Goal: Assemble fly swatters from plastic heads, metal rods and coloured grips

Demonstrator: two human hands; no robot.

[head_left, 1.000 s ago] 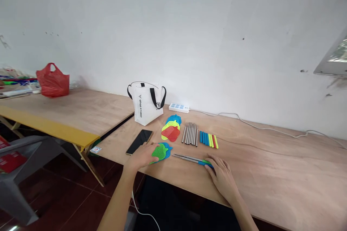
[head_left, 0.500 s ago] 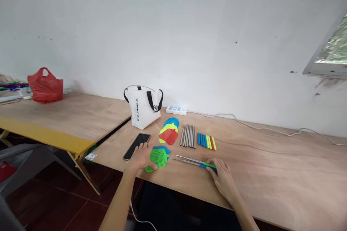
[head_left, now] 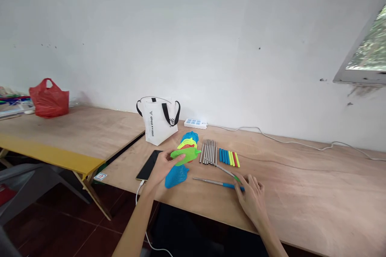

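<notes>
My left hand (head_left: 165, 165) pinches a green mesh fly swatter head (head_left: 187, 155), raised and tilted above the table. Below it a blue swatter head (head_left: 176, 176) lies flat. Between the fingers of my right hand (head_left: 251, 193) is a metal rod with a green handle (head_left: 223, 169), its tip angled up to the left. A second rod with a blue handle (head_left: 211, 181) lies on the table, its handle end beside my right fingers. Yellow (head_left: 187, 142) and blue (head_left: 190, 135) swatter heads lie behind, with a red one mostly hidden by the green.
Behind my hands are several metal rods (head_left: 210, 150) in a row and several coloured handles (head_left: 229, 157). A phone (head_left: 148, 166) with a white cable lies left. A white bag (head_left: 159, 122) and power strip (head_left: 195, 123) stand by the wall. A red bag (head_left: 50, 100) sits on another table.
My left hand has lifted the green swatter head off the blue one. My right hand has raised the green-handled rod and swung its tip away; the blue-handled rod stays on the table.
</notes>
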